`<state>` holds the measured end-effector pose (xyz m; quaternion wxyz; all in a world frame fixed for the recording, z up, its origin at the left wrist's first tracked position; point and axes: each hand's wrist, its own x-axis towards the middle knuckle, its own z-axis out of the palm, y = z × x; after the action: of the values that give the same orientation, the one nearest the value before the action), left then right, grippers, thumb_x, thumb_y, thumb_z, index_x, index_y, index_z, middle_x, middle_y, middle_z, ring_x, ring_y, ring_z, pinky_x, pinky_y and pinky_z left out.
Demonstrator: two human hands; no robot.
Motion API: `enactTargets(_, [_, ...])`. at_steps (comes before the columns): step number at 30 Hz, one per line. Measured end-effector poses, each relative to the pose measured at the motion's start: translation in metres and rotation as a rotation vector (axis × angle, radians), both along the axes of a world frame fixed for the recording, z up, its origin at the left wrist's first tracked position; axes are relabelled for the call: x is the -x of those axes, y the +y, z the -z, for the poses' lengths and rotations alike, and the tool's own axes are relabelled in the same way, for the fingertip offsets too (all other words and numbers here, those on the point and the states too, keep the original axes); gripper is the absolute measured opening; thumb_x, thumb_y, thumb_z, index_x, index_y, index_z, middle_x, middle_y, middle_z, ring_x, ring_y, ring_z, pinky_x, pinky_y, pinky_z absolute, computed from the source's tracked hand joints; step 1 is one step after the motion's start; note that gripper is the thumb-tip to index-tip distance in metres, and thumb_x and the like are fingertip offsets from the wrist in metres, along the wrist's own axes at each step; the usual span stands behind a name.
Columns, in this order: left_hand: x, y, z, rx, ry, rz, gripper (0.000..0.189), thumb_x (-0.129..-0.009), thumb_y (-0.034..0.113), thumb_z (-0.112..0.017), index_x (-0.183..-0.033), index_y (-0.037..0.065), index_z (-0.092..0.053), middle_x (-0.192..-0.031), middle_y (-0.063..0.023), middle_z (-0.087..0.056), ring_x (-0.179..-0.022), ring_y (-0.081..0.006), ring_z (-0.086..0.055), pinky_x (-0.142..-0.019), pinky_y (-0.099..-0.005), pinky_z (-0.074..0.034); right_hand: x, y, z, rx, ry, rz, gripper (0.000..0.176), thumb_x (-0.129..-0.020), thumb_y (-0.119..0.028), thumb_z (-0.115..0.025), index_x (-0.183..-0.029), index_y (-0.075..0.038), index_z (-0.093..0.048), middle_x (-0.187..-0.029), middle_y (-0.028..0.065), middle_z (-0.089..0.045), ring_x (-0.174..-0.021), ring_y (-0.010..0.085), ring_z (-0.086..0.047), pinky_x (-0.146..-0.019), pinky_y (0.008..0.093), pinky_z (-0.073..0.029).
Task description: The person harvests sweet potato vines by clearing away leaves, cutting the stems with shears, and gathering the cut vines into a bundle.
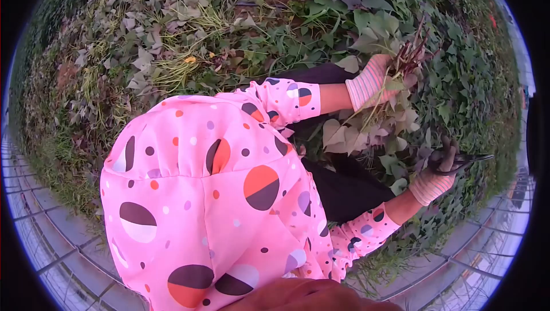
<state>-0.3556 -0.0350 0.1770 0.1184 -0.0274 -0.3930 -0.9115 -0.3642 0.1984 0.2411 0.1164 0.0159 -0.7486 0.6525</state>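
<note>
My left hand [373, 83], in a striped knit glove, is closed around a bunch of leafy vine cuttings [409, 56]. Their reddish cut stems stick up past the fingers, and broad pale leaves [349, 136] hang below the hand. My right hand [433, 180], in a similar glove with dark fingers, is wrapped round the handles of black scissors [472, 158]. The blades point outward over the green vines, apart from the bunch. Both hands are held in front of my bent knees, the right one lower in the view.
Dense leafy vines [458, 81] spread ahead of me. Wilted, pale cut vines [172, 41] lie in heaps on my left, with yellow-green stems showing. A metal frame [74, 248] curves along the edge of the bed. My pink patterned garment [189, 208] covers much of the view.
</note>
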Motion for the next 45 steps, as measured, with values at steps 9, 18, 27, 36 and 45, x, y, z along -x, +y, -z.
enactTargets(9, [-0.104,-0.246,-0.078,0.970,-0.147,-0.692,0.024,-0.078,0.002,-0.068,-0.101,-0.003,-0.063,-0.091,-0.0088,-0.068,-0.080,-0.0122,-0.063,-0.069,-0.0265,-0.050,-0.002,0.003,0.009,0.125,0.060,-0.068,0.033,-0.086,-0.018,-0.065,-0.106,0.007,-0.058,-0.099,0.0125,-0.059,-0.064,0.0087,-0.042,-0.058,0.0205,-0.037])
enactTargets(18, [-0.232,-0.301,0.098,1.783,-1.278,0.140,0.037,-0.073,0.026,-0.058,-0.094,-0.003,-0.067,-0.100,-0.0261,-0.064,-0.096,-0.0382,-0.063,-0.084,-0.0437,-0.050,-0.001,0.005,0.015,0.147,0.002,-0.052,0.031,-0.086,-0.018,-0.065,-0.107,0.005,-0.059,-0.110,0.0177,-0.055,-0.075,0.0123,-0.052,-0.060,0.0226,-0.041])
enactTargets(27, [-0.215,-0.252,0.299,1.279,-1.700,0.061,0.036,-0.077,0.023,-0.060,-0.106,0.001,-0.067,-0.111,-0.0216,-0.064,-0.105,-0.0371,-0.061,-0.087,-0.0424,-0.049,-0.014,-0.016,0.003,-0.028,-0.008,0.032,0.034,-0.087,-0.023,-0.062,-0.112,0.000,-0.060,-0.088,0.0048,-0.064,-0.060,0.0067,-0.045,-0.052,0.0216,-0.040])
enactTargets(36, [-0.197,-0.250,0.184,2.101,-1.363,0.775,0.046,-0.078,0.034,-0.058,-0.113,0.004,-0.066,-0.114,-0.0159,-0.065,-0.103,-0.0284,-0.064,-0.087,-0.0378,-0.050,-0.011,0.001,-0.006,0.232,0.054,0.072,0.024,-0.086,-0.016,-0.065,-0.104,-0.001,-0.062,-0.085,0.0090,-0.068,-0.056,0.0075,-0.053,-0.053,0.0201,-0.039])
enactTargets(45, [-0.231,-0.307,0.278,1.010,-1.316,0.477,0.042,-0.073,0.028,-0.076,-0.106,0.005,-0.065,-0.089,-0.0109,-0.068,-0.076,-0.0253,-0.066,-0.067,-0.0366,-0.054,-0.006,0.003,-0.005,0.322,0.082,0.040,0.021,-0.087,-0.012,-0.063,-0.103,0.002,-0.063,-0.084,0.0104,-0.069,-0.057,0.0079,-0.053,-0.054,0.0201,-0.041])
